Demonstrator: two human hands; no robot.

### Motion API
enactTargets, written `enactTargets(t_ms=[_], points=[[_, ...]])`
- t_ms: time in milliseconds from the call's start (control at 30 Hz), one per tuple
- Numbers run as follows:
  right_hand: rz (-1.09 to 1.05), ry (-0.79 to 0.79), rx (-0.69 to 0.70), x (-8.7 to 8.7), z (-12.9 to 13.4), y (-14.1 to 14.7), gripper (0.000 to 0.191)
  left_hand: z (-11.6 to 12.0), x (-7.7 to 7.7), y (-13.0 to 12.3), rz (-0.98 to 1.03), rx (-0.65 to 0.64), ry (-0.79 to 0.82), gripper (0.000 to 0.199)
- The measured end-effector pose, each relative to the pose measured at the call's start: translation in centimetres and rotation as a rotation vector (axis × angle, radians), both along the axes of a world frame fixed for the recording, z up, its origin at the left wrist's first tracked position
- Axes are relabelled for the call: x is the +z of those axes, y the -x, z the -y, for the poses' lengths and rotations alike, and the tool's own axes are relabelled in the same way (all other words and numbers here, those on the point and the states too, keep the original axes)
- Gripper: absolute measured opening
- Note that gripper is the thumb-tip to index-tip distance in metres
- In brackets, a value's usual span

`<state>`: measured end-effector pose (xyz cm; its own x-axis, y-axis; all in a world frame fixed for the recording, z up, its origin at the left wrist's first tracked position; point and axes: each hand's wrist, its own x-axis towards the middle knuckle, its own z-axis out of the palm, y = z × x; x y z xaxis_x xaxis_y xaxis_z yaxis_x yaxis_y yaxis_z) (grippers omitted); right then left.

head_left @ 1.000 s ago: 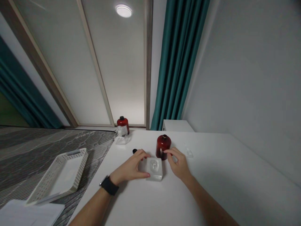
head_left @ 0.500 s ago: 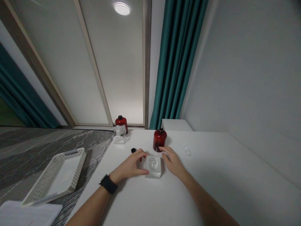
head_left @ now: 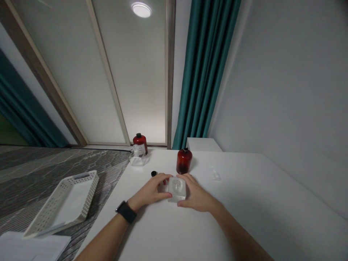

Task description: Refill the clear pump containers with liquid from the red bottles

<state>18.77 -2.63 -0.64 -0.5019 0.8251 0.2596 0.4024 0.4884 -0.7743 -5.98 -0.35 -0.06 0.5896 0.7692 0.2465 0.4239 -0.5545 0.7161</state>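
Observation:
A clear, square block-like glass bottle (head_left: 177, 195) with a round opening on top is held between my two hands over the white table. My left hand (head_left: 152, 190), with a dark watch at the wrist, grips its left side, thumb in front and fingers behind. On the right side, my right hand (head_left: 197, 194) curls round it the same way. Just behind stands a dark red bottle (head_left: 184, 162) with a black neck. Left of that bottle lies a small black cap (head_left: 154, 173), close to my left fingers.
At the table's (head_left: 174, 235) back left stand another red bottle (head_left: 140, 139) with a label and a clear container (head_left: 137, 159). A small clear item (head_left: 216, 175) lies to the right. A white basket (head_left: 91, 195) and papers (head_left: 35, 246) are on the left.
My right hand has come left and nearer from beside the red bottle and closed on the clear bottle's right side. My left hand has kept its grip.

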Motion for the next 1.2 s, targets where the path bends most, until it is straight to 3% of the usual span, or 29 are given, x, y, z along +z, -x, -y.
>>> enactTargets(t_ms=[600, 933, 1200], points=[[-0.061, 0.123, -0.024, -0.3, -0.5, -0.9, 0.084, 0.7, 0.8, -0.4, -0.005, 0.017, 0.002, 0.05], [-0.027, 0.05, -0.003, -0.4, -0.7, -0.8, 0.085, 0.8, 0.3, -0.7, -0.031, 0.072, -0.016, 0.042], [-0.048, 0.078, -0.037, -0.2, -0.5, -0.6, 0.08, 1.0, 0.1, -0.9, -0.047, 0.049, -0.029, 0.064]])
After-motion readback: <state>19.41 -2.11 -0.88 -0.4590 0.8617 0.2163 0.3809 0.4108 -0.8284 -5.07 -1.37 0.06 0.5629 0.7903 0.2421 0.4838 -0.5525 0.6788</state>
